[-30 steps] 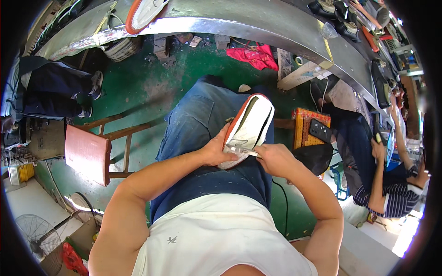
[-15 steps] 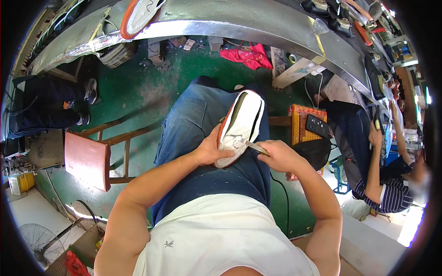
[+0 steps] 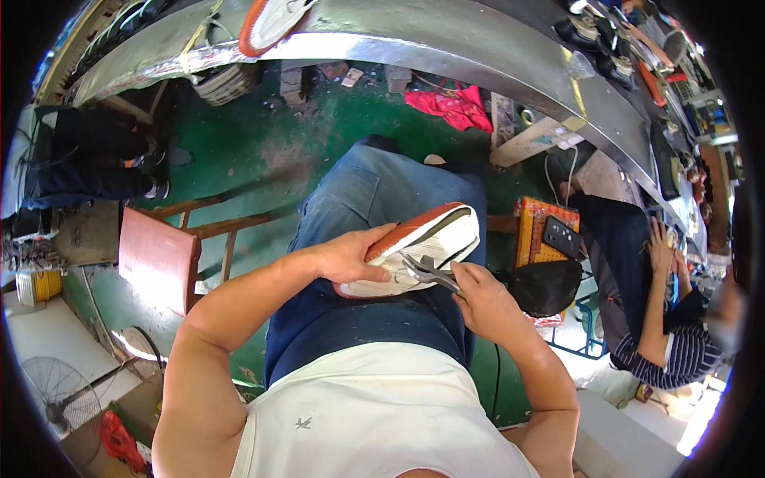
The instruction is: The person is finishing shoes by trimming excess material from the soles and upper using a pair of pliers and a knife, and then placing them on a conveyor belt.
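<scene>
**Shoe held over the lap, pliers at its edge**

While no package or label reads clearly, a red cloth (image 3: pixel 450 107) lies far on the green floor (image 3: pixel 263 151), under the long curved metal surface (image 3: pixel 446 44). A wooden chair (image 3: pixel 159 255) stands left; another person (image 3: pixel 653 334) sits right. Over the jeans (image 3: pixel 374 207) lies a white shoe (image 3: pixel 426 247) with an orange-brown sole, tilted sideways. The left hand (image 3: pixel 347 255) is clamped round its near end; the right hand (image 3: pixel 486 299) is closed on grey pliers (image 3: pixel 426 271) touching the shoe's edge.
</scene>
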